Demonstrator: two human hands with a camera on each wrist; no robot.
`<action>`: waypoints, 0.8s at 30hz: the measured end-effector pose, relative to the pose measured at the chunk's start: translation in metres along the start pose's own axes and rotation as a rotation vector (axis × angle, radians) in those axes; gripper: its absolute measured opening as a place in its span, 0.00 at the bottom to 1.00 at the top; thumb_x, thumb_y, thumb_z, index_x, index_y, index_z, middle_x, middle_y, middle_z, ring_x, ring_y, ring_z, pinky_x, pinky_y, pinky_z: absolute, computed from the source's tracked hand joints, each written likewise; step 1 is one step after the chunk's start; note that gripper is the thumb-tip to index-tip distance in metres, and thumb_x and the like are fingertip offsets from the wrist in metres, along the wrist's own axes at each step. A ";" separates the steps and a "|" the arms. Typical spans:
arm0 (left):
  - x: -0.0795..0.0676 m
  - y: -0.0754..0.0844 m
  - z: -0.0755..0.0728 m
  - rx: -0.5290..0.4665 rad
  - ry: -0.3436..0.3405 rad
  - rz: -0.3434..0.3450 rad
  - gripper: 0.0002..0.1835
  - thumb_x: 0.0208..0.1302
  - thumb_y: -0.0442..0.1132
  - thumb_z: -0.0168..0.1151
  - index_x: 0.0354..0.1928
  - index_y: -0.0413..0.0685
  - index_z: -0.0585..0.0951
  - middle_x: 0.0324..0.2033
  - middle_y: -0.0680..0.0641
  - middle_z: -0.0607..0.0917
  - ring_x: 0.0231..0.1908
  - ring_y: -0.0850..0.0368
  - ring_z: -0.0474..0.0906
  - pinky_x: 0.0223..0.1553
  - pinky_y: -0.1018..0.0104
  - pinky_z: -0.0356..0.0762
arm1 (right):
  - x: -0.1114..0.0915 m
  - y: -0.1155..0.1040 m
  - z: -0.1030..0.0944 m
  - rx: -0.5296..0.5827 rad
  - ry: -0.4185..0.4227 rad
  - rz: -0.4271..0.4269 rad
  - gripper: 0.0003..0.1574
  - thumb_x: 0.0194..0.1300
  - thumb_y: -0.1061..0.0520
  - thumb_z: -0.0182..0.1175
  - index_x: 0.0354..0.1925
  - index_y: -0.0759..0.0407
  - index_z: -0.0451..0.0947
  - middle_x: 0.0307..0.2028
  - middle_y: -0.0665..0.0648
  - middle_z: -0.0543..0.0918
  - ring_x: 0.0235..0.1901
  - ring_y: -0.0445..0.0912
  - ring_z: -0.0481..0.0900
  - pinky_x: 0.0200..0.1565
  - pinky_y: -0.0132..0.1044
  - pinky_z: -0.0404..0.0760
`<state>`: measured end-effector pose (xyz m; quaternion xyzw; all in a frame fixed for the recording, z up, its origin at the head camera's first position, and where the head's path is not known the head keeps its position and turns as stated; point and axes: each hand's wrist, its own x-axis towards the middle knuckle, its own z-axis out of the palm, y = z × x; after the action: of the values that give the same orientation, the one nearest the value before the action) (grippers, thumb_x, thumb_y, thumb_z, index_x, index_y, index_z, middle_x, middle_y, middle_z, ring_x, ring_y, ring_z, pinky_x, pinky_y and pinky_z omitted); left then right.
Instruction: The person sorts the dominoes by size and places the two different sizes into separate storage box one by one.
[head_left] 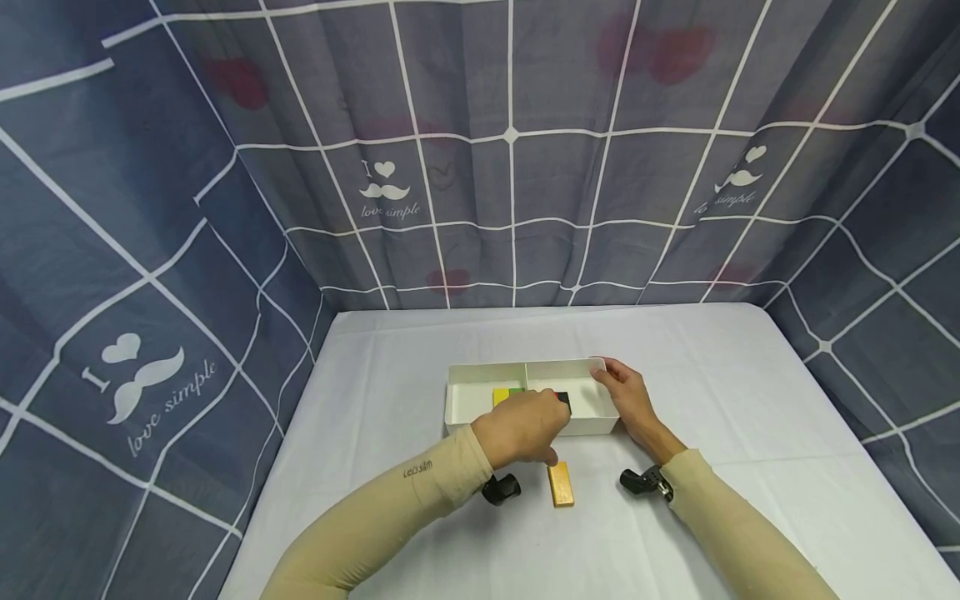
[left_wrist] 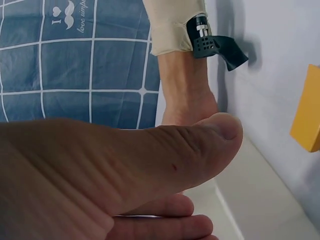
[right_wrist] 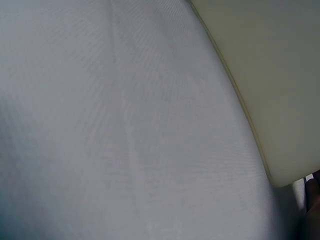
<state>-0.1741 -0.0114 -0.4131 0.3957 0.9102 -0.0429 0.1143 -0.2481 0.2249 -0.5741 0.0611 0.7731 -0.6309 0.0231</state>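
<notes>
A white two-compartment box (head_left: 468, 408) sits on the table, its divider near the middle. My right hand (head_left: 630, 404) grips the box's right end, thumb over the rim. The right wrist view shows a pale box wall (right_wrist: 270, 85) close up. Over the front of the box reaches my left hand (head_left: 525, 425), its thumb (left_wrist: 200, 145) straight and apart from the fingers (left_wrist: 170, 227). Yellow (head_left: 500, 396) and green (head_left: 516, 391) pieces show behind it, and a black piece (head_left: 565, 400) by its knuckles. In front of the box lies a gold bar-shaped block (head_left: 561, 485), touched by neither hand.
A white cloth (head_left: 397, 350) covers the table. Dark grid-patterned curtains (head_left: 472, 183) hang behind it and at both sides. Black wrist-worn devices (head_left: 501, 488) stick out below both sleeves, close over the cloth.
</notes>
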 end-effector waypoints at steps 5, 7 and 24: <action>-0.001 0.005 0.003 -0.017 -0.008 0.009 0.16 0.58 0.51 0.87 0.34 0.51 0.88 0.25 0.57 0.85 0.25 0.65 0.79 0.29 0.70 0.81 | 0.001 0.001 0.000 0.006 -0.009 -0.007 0.38 0.83 0.43 0.61 0.77 0.64 0.73 0.70 0.69 0.81 0.57 0.45 0.82 0.52 0.28 0.81; -0.001 0.007 0.005 -0.013 -0.013 0.010 0.16 0.58 0.52 0.87 0.34 0.52 0.88 0.24 0.57 0.85 0.24 0.66 0.78 0.29 0.71 0.80 | 0.000 0.001 0.000 0.015 -0.007 -0.006 0.37 0.83 0.43 0.61 0.77 0.64 0.73 0.70 0.70 0.81 0.56 0.45 0.82 0.51 0.28 0.82; 0.001 0.020 0.018 0.040 -0.045 0.039 0.17 0.58 0.52 0.86 0.36 0.52 0.87 0.28 0.56 0.84 0.25 0.63 0.78 0.28 0.71 0.79 | 0.001 0.000 0.000 0.015 -0.008 0.007 0.37 0.82 0.42 0.62 0.76 0.63 0.74 0.70 0.70 0.81 0.53 0.42 0.82 0.49 0.29 0.83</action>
<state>-0.1574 0.0001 -0.4311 0.4146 0.8984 -0.0676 0.1278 -0.2488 0.2248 -0.5746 0.0618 0.7679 -0.6370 0.0279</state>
